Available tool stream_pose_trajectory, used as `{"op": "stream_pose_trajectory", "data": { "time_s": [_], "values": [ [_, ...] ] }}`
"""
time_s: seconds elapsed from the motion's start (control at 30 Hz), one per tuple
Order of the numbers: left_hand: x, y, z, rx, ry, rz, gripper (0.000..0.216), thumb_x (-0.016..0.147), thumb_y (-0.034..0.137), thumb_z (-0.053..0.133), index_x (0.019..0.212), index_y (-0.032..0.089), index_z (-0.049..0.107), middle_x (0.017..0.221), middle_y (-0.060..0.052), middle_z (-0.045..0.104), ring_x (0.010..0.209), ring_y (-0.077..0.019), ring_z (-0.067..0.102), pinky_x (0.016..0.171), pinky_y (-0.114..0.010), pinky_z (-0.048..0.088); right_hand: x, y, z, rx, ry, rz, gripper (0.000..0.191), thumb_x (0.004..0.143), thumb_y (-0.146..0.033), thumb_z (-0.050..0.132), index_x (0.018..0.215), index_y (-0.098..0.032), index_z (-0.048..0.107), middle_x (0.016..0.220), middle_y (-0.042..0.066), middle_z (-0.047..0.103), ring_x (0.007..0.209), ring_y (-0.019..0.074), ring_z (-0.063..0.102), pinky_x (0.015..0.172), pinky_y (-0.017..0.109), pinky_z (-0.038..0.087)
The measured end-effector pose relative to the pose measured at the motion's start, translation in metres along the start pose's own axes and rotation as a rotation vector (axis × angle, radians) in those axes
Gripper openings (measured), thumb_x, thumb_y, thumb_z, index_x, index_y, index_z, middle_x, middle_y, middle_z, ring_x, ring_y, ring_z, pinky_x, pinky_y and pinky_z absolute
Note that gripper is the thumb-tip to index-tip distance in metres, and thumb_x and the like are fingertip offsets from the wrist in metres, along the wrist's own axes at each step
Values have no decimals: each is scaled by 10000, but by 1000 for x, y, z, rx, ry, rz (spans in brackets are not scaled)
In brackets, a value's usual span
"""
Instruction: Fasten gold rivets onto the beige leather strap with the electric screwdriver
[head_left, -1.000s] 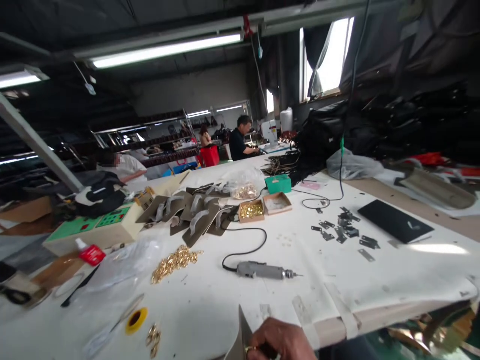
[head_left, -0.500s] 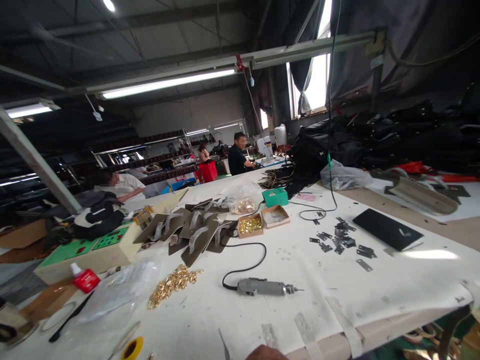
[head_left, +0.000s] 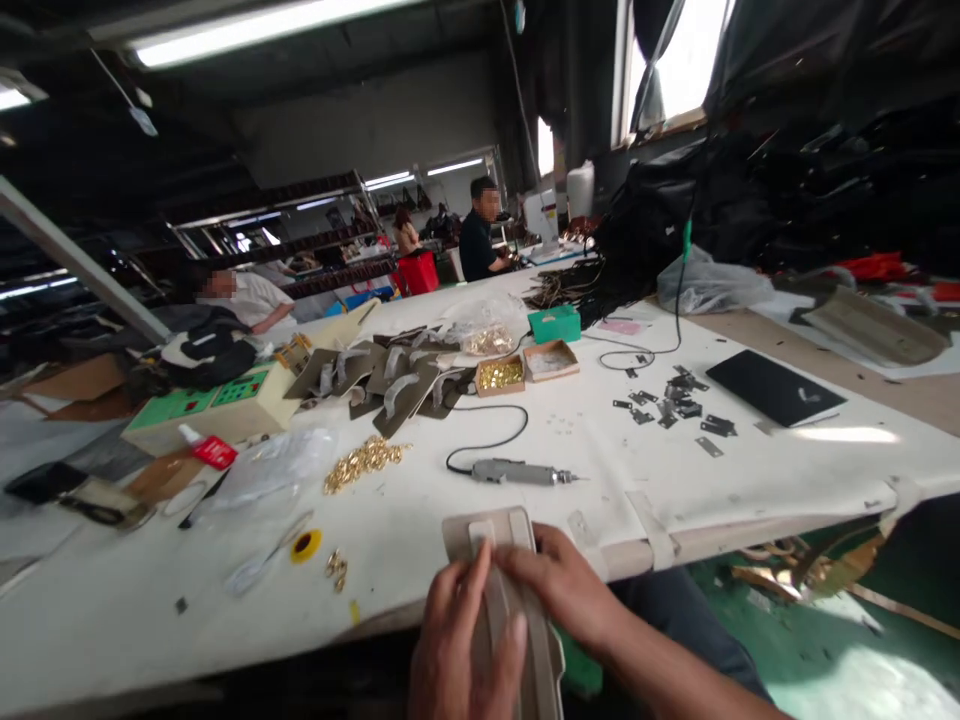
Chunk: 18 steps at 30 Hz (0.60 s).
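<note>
Both hands are at a pale beige leather-like panel (head_left: 517, 530) with a raised strap along it, upright at the table's front edge. My right hand (head_left: 562, 585) grips its right side, thumb laid across the front near the strap and fingers behind. On the front face, my left hand (head_left: 457, 640) presses its fingertips to the strap, with the thumb lower on the panel. The panel's lower end runs out of view. Just beyond lies a grey electric screwdriver (head_left: 521, 471) with its bit pointing right. Gold metal rings or clasps (head_left: 364, 463) are heaped to the left.
Left are a yellow tape roll (head_left: 306, 546), a red bottle (head_left: 214, 450) and plastic bags. Behind lie dark panels with handles (head_left: 390, 375) and a box of gold pieces (head_left: 501, 376). Right are dark metal plates (head_left: 679, 395) and a black notebook (head_left: 776, 387). Co-workers sit farther back.
The view has tilted down. Both hands and the beige panel have come into view at the front edge; earlier only part of one hand showed there. The screwdriver stays on the table.
</note>
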<state>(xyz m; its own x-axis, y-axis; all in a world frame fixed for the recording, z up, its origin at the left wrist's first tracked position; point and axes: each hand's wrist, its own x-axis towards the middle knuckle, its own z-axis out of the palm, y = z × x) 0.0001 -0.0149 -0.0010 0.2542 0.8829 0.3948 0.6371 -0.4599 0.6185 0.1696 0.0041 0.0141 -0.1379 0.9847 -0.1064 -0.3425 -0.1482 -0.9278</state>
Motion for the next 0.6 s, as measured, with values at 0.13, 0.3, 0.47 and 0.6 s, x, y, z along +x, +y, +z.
{"op": "stream_pose_trajectory", "data": {
  "time_s": [0.13,0.3,0.47,0.6],
  "values": [
    [14,-9,4,-66,94,-161,391,933,351,619,1321,314,639,1243,-89,614,1195,-265,602,1048,-453,500,7,6,-13,131,34,200,324,762,-393,726,921,-110,745,711,53,719,654,195,646,637,290,502],
    [28,-15,14,-748,33,-564,757,794,352,783,1463,246,446,1321,-114,661,1149,-268,664,957,-388,549,10,13,-20,128,97,314,203,742,-345,730,765,-148,689,637,16,683,584,174,631,573,269,494],
    [34,-21,16,-951,-111,-646,438,783,345,806,1152,149,675,1064,-95,781,891,-223,713,790,-313,573,20,17,-27,72,7,358,237,769,-365,712,831,-136,704,707,43,719,629,185,660,609,277,511],
    [39,-31,22,-842,-98,-687,406,751,335,823,1096,154,711,1016,-73,794,848,-207,708,757,-289,566,30,19,-34,-35,-30,354,251,768,-376,716,819,-131,700,727,47,723,606,169,637,580,262,492]
  ]
}}
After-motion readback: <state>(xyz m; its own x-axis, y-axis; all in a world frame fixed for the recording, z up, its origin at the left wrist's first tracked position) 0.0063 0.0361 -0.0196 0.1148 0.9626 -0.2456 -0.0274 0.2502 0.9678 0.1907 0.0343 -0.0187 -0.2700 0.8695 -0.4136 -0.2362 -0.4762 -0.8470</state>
